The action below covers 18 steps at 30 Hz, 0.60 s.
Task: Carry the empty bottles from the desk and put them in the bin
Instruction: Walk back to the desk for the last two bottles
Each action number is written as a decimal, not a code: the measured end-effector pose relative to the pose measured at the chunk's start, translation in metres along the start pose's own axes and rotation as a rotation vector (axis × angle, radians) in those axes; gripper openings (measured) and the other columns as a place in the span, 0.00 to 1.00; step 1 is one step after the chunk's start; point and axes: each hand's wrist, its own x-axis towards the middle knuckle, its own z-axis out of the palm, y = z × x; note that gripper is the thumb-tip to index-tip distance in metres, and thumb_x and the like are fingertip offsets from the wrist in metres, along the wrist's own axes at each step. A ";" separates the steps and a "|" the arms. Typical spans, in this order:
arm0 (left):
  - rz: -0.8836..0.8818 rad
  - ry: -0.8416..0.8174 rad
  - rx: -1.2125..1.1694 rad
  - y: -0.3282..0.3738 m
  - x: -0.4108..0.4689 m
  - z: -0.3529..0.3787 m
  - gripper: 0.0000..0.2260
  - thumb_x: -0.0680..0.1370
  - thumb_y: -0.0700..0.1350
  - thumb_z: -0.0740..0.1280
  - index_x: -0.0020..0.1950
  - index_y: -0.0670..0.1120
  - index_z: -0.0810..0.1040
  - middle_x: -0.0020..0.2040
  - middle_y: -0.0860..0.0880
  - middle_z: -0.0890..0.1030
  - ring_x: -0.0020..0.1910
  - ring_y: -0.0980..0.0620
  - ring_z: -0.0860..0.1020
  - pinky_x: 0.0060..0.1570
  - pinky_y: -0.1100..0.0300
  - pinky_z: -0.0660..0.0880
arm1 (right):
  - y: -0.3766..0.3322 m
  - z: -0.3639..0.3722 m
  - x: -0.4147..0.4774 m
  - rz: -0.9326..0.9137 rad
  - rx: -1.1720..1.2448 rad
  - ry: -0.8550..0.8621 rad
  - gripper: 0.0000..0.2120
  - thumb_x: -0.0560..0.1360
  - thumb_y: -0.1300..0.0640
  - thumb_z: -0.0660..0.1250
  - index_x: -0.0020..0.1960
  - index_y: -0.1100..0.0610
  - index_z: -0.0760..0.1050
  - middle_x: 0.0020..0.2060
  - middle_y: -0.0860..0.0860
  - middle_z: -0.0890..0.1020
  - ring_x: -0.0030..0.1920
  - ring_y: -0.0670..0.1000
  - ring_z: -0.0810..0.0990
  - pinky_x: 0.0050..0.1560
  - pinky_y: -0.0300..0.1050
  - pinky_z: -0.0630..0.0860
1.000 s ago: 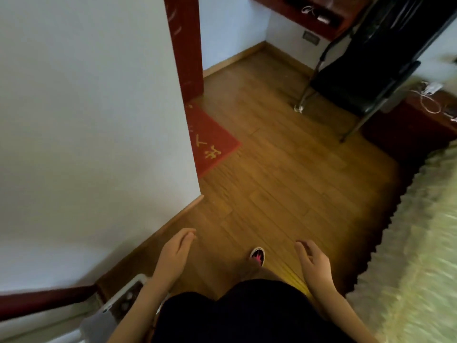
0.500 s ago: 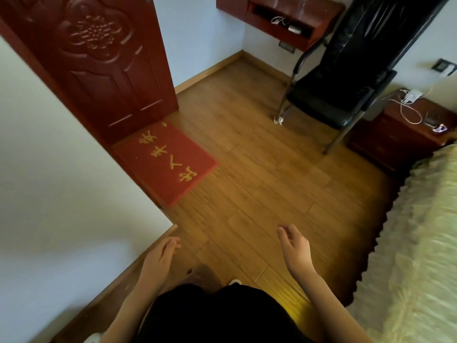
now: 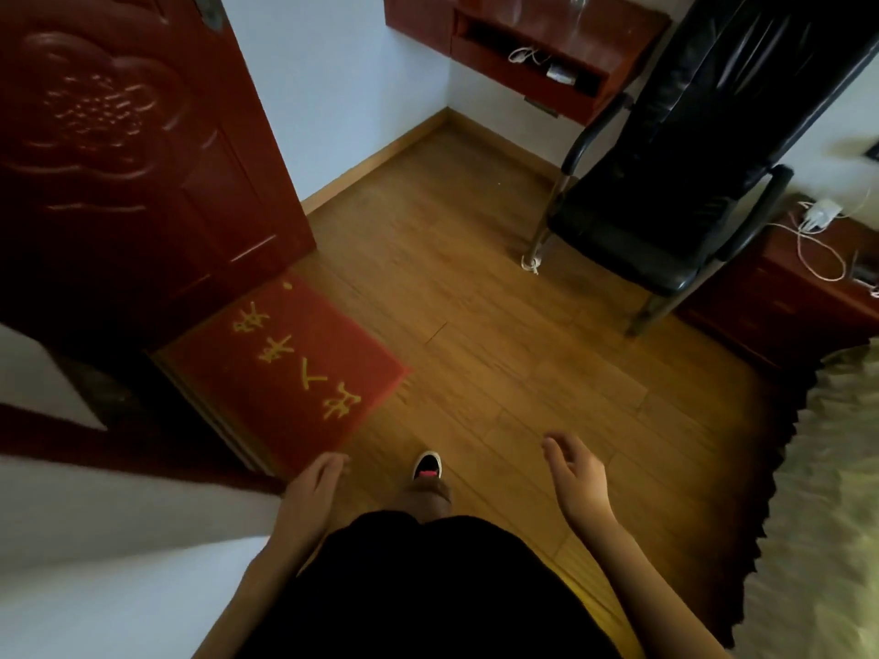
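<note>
My left hand (image 3: 314, 492) hangs low at my side with its fingers loosely apart and nothing in it. My right hand (image 3: 578, 478) is also empty, fingers spread, over the wooden floor (image 3: 475, 302). A red-brown desk (image 3: 547, 35) stands at the far top of the view with a glass-like object (image 3: 578, 2) at its top edge, too cut off to identify. No bin is in view. One foot in a dark shoe (image 3: 427, 466) steps forward between my hands.
A dark red door (image 3: 119, 159) stands open at the left, with a red mat (image 3: 290, 368) on the floor before it. A black chair (image 3: 666, 206) sits by the desk. A low cabinet (image 3: 785, 297) with cables and the bed's frilled edge (image 3: 818, 468) lie at the right.
I have walked forward past the white wall corner. The door, mat, desk and chair have come closer and fuller into view. Both hands stayed empty and swung slightly.
</note>
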 end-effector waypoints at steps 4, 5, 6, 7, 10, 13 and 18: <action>0.121 -0.083 0.020 0.103 0.100 -0.015 0.13 0.82 0.51 0.55 0.57 0.51 0.79 0.52 0.54 0.82 0.53 0.54 0.79 0.56 0.53 0.75 | -0.041 -0.012 0.072 0.020 0.018 0.057 0.06 0.80 0.52 0.61 0.53 0.49 0.76 0.47 0.45 0.82 0.50 0.45 0.80 0.50 0.44 0.77; 0.149 -0.095 0.020 0.127 0.122 -0.018 0.14 0.82 0.51 0.55 0.58 0.50 0.79 0.52 0.54 0.81 0.53 0.55 0.79 0.56 0.54 0.75 | -0.050 -0.016 0.089 0.019 0.016 0.070 0.06 0.80 0.52 0.61 0.53 0.49 0.77 0.47 0.45 0.82 0.49 0.45 0.80 0.50 0.45 0.77; 0.178 -0.096 0.017 0.149 0.142 -0.019 0.14 0.83 0.50 0.55 0.58 0.49 0.78 0.52 0.53 0.81 0.52 0.56 0.79 0.54 0.56 0.75 | -0.057 -0.019 0.105 0.025 0.012 0.081 0.06 0.80 0.53 0.62 0.54 0.50 0.77 0.47 0.45 0.82 0.49 0.45 0.80 0.50 0.46 0.78; 0.208 -0.089 0.018 0.169 0.160 -0.020 0.13 0.83 0.49 0.55 0.57 0.48 0.78 0.51 0.53 0.81 0.51 0.57 0.78 0.51 0.58 0.74 | -0.064 -0.023 0.120 0.042 0.014 0.093 0.07 0.80 0.53 0.62 0.54 0.50 0.77 0.46 0.45 0.82 0.49 0.45 0.81 0.50 0.46 0.78; 0.250 -0.084 0.034 0.217 0.213 -0.015 0.12 0.83 0.47 0.55 0.55 0.49 0.78 0.49 0.53 0.81 0.49 0.57 0.78 0.47 0.61 0.72 | -0.076 -0.032 0.166 0.119 0.030 0.131 0.06 0.79 0.53 0.62 0.52 0.50 0.77 0.45 0.46 0.82 0.49 0.47 0.81 0.51 0.46 0.77; 0.249 -0.101 0.037 0.249 0.265 -0.002 0.12 0.83 0.47 0.55 0.52 0.52 0.78 0.48 0.53 0.81 0.48 0.57 0.79 0.49 0.59 0.74 | -0.084 -0.036 0.218 0.169 0.033 0.152 0.05 0.79 0.54 0.63 0.51 0.51 0.77 0.44 0.47 0.82 0.48 0.49 0.81 0.48 0.45 0.76; 0.181 -0.077 0.012 0.296 0.356 0.027 0.12 0.83 0.46 0.55 0.52 0.51 0.78 0.49 0.53 0.81 0.50 0.56 0.79 0.49 0.60 0.73 | -0.117 -0.051 0.350 0.177 0.043 0.107 0.05 0.80 0.54 0.62 0.50 0.51 0.76 0.44 0.47 0.82 0.47 0.48 0.80 0.40 0.39 0.72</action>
